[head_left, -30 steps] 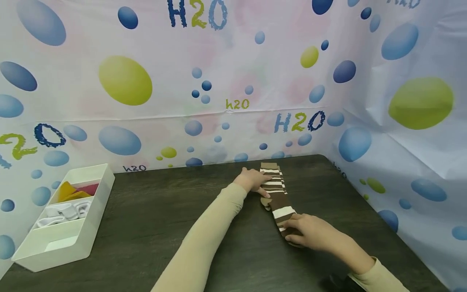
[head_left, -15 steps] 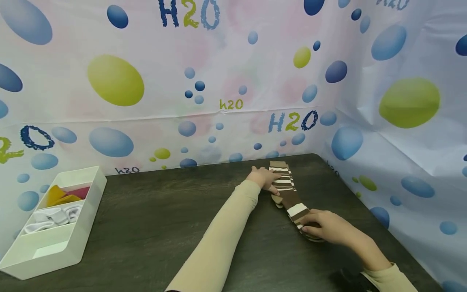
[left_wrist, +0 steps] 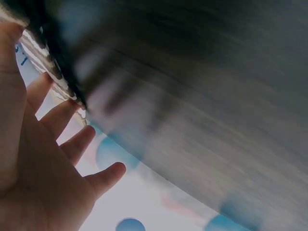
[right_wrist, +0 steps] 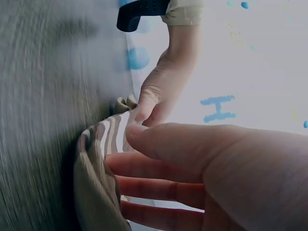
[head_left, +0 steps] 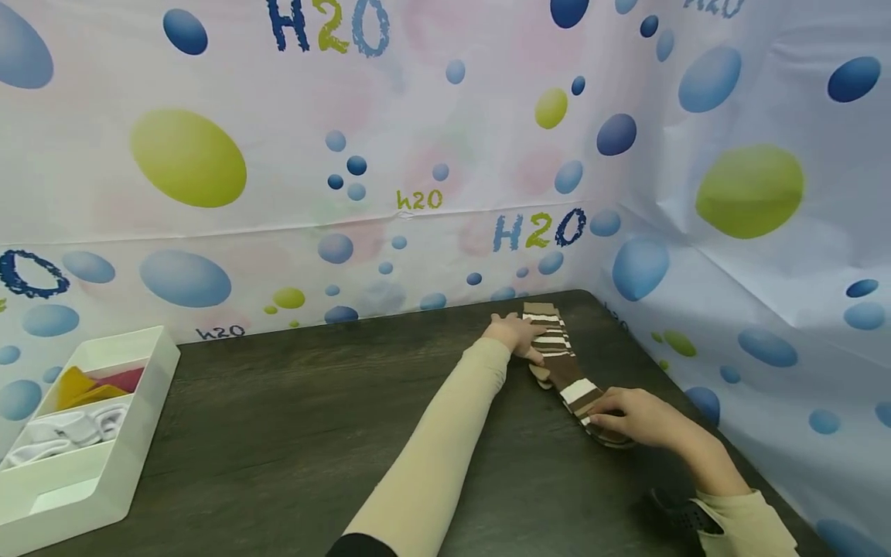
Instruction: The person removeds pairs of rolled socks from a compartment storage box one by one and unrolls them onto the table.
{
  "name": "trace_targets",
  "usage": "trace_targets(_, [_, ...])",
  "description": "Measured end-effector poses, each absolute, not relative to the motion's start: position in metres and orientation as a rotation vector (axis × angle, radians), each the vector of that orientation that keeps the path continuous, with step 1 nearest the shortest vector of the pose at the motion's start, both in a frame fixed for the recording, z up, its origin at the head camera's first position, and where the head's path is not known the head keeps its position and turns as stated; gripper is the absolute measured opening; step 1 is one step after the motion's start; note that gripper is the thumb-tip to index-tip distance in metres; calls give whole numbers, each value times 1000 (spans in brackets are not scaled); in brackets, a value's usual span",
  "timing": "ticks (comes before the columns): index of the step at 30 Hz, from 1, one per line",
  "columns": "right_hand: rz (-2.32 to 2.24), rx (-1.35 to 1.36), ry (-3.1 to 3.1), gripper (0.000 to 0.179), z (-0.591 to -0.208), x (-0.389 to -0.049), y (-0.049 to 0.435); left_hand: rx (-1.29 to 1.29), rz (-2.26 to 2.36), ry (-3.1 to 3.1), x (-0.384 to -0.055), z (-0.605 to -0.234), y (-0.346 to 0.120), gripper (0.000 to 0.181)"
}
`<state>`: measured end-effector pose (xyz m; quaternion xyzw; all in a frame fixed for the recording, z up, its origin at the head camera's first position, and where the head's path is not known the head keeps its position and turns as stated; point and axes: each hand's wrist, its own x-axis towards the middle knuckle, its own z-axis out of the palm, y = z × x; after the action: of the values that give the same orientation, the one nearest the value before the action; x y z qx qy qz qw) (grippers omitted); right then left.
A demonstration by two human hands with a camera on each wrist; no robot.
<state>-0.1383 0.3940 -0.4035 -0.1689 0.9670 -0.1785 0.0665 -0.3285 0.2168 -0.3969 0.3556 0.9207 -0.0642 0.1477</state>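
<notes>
A pair of brown, beige and white striped socks (head_left: 560, 367) lies stacked flat at the table's right side, cuffs at the far edge and toes nearer. My left hand (head_left: 513, 334) rests on the leg part with its fingers spread; the left wrist view shows those fingertips touching the striped knit (left_wrist: 53, 72). Near the toe end my right hand (head_left: 643, 418) touches the socks from above. In the right wrist view its fingers (right_wrist: 154, 166) lie fairly straight against the fabric, the thumb apart from them. Part of the toe end is hidden under this hand.
At the left stands a white divided box (head_left: 149, 433). A mustard yellow cloth (head_left: 83, 387) and a maroon cloth (head_left: 125, 380) share one compartment; white folded fabric (head_left: 73, 429) fills another. A patterned sheet (head_left: 390, 155) hangs behind and right of the dark table (head_left: 299, 441).
Both hands have slid the socks to the right over the table, and the toe end now slants further right. The head view has turned right, so the box sits further left.
</notes>
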Motion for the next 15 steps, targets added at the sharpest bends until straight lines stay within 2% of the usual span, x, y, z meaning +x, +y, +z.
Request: trace_targets(15, [-532, -391, 3013, 19, -410, -140, 422, 1061, -145, 2683, -331, -404, 250, 70])
